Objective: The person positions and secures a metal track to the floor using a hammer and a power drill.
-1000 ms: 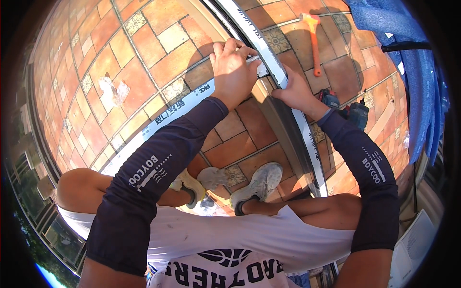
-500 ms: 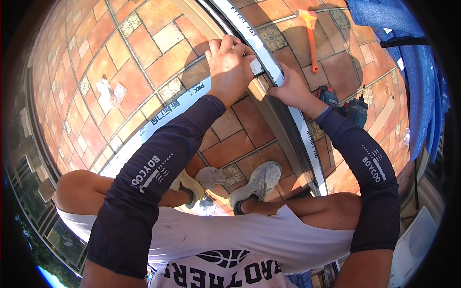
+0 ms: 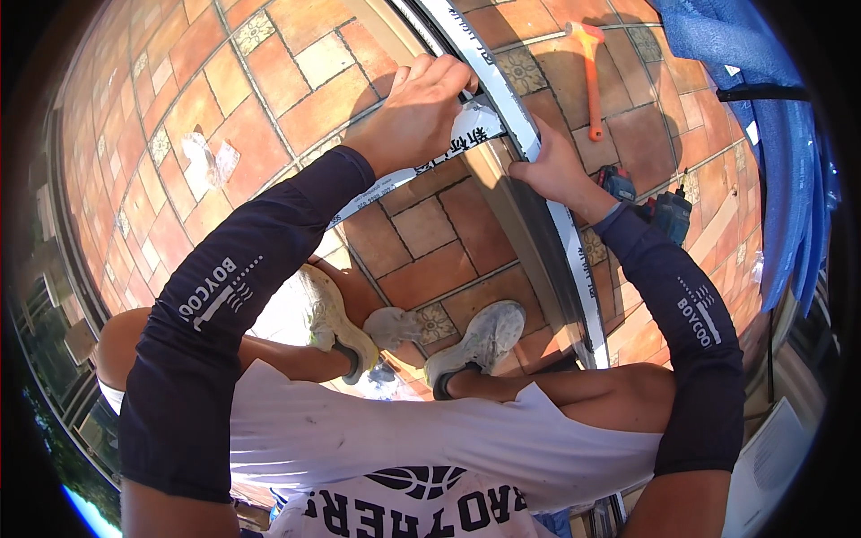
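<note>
A long dark profile with white printed film (image 3: 578, 260) runs from the top of the view down toward my right knee. A film-covered crosspiece (image 3: 471, 130) meets it at an angle from the left. My left hand (image 3: 417, 108) is closed over the crosspiece's end, close to the joint, with its fingertips partly hidden. On the other side of the joint, my right hand (image 3: 560, 170) grips the long profile, its thumb on the near side and its other fingers mostly behind it. My left forearm covers much of the crosspiece.
An orange hammer (image 3: 592, 85) lies on the tiles beyond my right hand. Two power tools (image 3: 668, 215) rest near my right forearm. Blue wrapped lengths (image 3: 780, 152) are piled at the far right. Crumpled clear plastic (image 3: 208, 163) lies at left. My shoes (image 3: 480, 341) are below the crosspiece.
My left hand has shifted slightly up and left, and its forearm has swung left, uncovering more of the crosspiece near the joint and my left shoe. My right hand keeps its grip.
</note>
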{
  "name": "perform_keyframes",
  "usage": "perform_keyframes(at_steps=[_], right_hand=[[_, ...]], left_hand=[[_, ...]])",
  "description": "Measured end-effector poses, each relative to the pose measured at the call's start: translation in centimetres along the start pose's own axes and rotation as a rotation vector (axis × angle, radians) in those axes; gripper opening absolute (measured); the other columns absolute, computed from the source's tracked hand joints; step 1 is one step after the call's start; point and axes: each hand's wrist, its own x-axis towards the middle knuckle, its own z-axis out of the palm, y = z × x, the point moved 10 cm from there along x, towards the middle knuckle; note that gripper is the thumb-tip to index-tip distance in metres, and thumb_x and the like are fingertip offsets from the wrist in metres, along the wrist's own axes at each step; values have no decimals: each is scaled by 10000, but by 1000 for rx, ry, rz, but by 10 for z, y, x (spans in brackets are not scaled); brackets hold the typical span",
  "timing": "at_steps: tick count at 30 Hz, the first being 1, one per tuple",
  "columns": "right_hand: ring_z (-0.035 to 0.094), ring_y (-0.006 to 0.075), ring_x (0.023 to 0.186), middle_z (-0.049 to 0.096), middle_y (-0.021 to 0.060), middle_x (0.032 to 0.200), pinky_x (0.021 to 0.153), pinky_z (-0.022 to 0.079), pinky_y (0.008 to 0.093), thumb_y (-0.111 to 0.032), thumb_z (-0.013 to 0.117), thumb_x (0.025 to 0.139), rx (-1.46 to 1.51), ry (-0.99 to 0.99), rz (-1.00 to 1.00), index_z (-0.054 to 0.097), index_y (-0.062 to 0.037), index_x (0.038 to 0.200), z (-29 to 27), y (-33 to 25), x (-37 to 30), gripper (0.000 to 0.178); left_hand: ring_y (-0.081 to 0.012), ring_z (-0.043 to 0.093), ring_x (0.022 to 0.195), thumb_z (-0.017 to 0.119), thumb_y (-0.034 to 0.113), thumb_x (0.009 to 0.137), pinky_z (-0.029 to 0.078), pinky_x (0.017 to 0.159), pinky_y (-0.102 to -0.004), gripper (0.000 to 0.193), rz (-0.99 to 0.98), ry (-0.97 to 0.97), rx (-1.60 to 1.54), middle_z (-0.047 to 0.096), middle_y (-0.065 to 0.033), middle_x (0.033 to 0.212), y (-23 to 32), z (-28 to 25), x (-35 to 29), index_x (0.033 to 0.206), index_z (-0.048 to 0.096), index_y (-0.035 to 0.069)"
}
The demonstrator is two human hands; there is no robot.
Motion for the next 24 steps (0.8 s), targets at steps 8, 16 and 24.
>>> perform_keyframes(at_steps=[8,16,24], right_hand=[[696,241,984,727,143,1107,912,549,356,-125,802,738,6,-44,54,569,14,1452,1,-7,-2,764],[735,375,1095,745,243,1176,957,565,410,-183,816,736,0,-50,92,577,15,1429,-1,-7,-4,760],[728,363,1129,747,237,1193,989,555,407,-150,817,753,20,-44,65,577,15,1428,1,-12,-5,736]], left_hand=[[-322,544,1038,755,79,920,471,944,-455,85,50,70,45,569,-82,1038,16,11,17,959,681,70],[-335,496,979,729,-3,885,422,929,-439,164,139,50,-275,535,-70,985,9,12,11,910,593,84],[-306,509,1042,650,-107,909,456,928,-412,179,205,-134,-324,582,-72,999,7,12,-1,962,588,52]])
